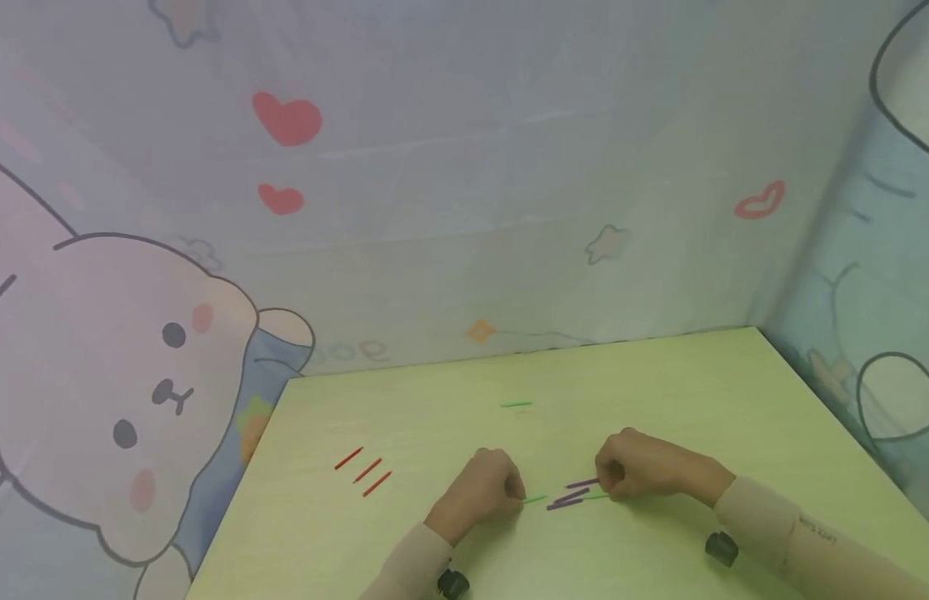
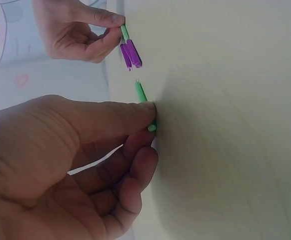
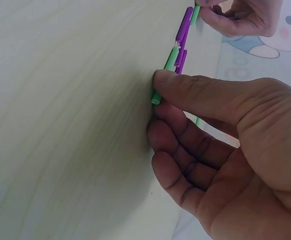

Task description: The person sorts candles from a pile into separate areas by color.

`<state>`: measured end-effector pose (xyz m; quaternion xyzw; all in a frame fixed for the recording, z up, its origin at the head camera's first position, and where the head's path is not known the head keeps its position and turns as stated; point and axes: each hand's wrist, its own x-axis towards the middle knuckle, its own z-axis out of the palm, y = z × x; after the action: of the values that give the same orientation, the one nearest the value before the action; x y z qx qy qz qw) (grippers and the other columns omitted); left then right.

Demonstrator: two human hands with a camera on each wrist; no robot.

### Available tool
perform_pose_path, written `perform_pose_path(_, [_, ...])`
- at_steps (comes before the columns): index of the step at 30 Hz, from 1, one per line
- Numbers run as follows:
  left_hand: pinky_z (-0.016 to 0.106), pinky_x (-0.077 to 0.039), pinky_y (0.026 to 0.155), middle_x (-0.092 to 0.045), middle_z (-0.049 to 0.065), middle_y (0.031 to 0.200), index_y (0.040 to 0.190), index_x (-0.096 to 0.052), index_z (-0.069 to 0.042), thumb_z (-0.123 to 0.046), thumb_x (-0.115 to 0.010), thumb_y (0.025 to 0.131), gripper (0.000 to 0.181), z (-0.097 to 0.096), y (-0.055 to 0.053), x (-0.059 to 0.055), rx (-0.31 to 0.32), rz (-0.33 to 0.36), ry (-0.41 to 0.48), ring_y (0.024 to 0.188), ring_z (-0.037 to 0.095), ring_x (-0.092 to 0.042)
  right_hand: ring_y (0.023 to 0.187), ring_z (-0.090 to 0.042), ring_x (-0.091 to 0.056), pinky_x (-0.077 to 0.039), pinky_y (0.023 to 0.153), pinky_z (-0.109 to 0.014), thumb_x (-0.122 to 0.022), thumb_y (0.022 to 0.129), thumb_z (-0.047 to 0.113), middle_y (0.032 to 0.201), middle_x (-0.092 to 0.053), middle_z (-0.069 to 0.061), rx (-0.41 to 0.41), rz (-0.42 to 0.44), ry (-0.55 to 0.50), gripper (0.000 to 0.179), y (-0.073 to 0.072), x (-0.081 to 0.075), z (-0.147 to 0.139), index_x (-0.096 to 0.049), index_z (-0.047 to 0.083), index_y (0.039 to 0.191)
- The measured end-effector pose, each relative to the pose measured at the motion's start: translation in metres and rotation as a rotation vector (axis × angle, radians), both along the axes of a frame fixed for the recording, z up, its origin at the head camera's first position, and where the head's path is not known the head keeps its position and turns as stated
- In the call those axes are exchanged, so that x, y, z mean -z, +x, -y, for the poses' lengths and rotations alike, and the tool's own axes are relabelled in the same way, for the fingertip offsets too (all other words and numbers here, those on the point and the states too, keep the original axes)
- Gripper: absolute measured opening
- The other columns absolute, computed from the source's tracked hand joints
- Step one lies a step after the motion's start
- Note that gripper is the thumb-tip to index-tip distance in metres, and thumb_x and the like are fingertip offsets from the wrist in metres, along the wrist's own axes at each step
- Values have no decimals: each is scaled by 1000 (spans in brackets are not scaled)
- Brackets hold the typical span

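Note:
My left hand [image 1: 485, 492] pinches a short green stick [image 2: 141, 92] between thumb and fingertips, low over the table. Opposite it, my right hand [image 1: 635, 467] pinches a second green stick [image 3: 171, 59] in the same manner. Between the two hands lie 3 purple sticks [image 1: 571, 496], close together and slanted. The tip of the right green stick reaches in beside the purple ones. In the left wrist view the left hand [image 2: 85, 150] has its other fingers curled below the thumb.
Over to the left, 3 red sticks [image 1: 367, 470] lie slanted side by side on the pale yellow-green table [image 1: 284, 542]. A third green stick [image 1: 516, 404] lies farther back. A printed cloth wall [image 1: 464, 167] rises behind the table's far edge.

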<state>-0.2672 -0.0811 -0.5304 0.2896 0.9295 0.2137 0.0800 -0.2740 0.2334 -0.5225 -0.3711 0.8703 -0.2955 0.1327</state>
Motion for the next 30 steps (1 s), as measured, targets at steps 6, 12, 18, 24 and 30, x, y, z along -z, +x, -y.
perform_pose_path(6, [25,-60,82,-83,-6,91,93,-88,-15,-5,-89,86,13,-5,2,-8,20,-40,-75,86,8,-70,70,2,-55,-52,64,-22,-85,85,-4,76,-65,17,22,28,-5,27,-2,2,-3,-75,20,79])
perform_pose_path(12, [24,-62,79,-82,-5,94,94,-87,-15,-6,-88,91,10,-2,-5,-19,40,-133,-88,90,10,-76,69,1,-54,-51,64,-21,-84,85,-6,74,-65,16,32,43,0,28,-1,1,-1,-75,20,78])
perform_pose_path(18, [29,-63,80,-81,-3,95,94,-84,-14,-6,-84,96,8,6,-27,-44,18,-163,-44,90,12,-75,69,1,-55,-52,64,-22,-83,85,-6,74,-65,16,41,45,2,28,-2,2,-2,-75,20,78])
perform_pose_path(24, [35,-64,83,-82,0,97,94,-84,-14,-7,-83,98,8,6,-46,-60,-12,-175,-18,94,17,-77,71,1,-56,-53,66,-22,-83,87,-5,77,-68,16,41,47,-5,27,0,0,-2,-76,20,79])
perform_pose_path(30, [37,-65,86,-82,1,101,97,-85,-13,-7,-83,98,6,2,-62,-55,-29,-165,-32,98,20,-77,71,1,-56,-53,66,-22,-85,87,-4,77,-69,14,45,50,-14,26,3,-2,-1,-77,20,80])
